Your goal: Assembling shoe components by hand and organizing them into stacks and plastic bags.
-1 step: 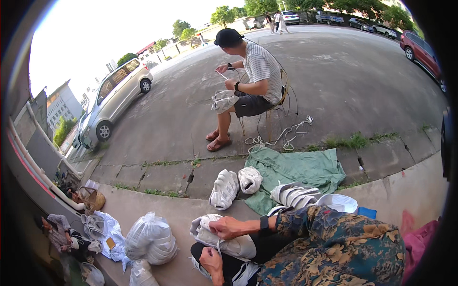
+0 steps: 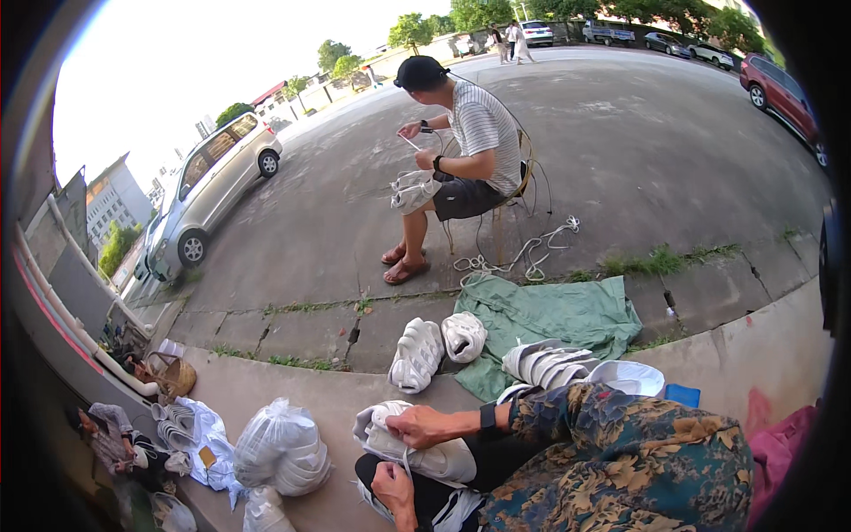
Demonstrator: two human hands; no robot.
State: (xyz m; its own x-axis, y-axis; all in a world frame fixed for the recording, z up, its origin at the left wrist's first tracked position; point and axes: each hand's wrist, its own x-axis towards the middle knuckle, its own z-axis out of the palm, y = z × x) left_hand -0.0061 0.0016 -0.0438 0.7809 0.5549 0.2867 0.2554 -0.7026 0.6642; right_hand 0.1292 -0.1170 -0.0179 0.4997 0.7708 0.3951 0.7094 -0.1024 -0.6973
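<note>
A white shoe (image 2: 448,461) lies across my lap with its toe pointing to the left. My right hand (image 2: 421,427) is closed at the shoe's lacing, its fingertips pinching a thin white lace against the upper. Just below, my left hand (image 2: 392,488) is closed in a loose fist near the shoe's side. A white lace (image 2: 407,457) runs from the shoe toward the left hand's fingers. More white lacing or shoe parts show under my left wrist. Beyond my hands, a stack of white shoes (image 2: 417,356) and another white bundle (image 2: 464,336) sit on the ground.
A green cloth (image 2: 550,312) lies ahead, with stacked white shoe uppers (image 2: 550,363) at its near edge. Plastic bags of white pieces (image 2: 282,448) stand at left. A seated person (image 2: 474,151) works ahead beside white cords (image 2: 532,253). Another person (image 2: 111,434) sits far left.
</note>
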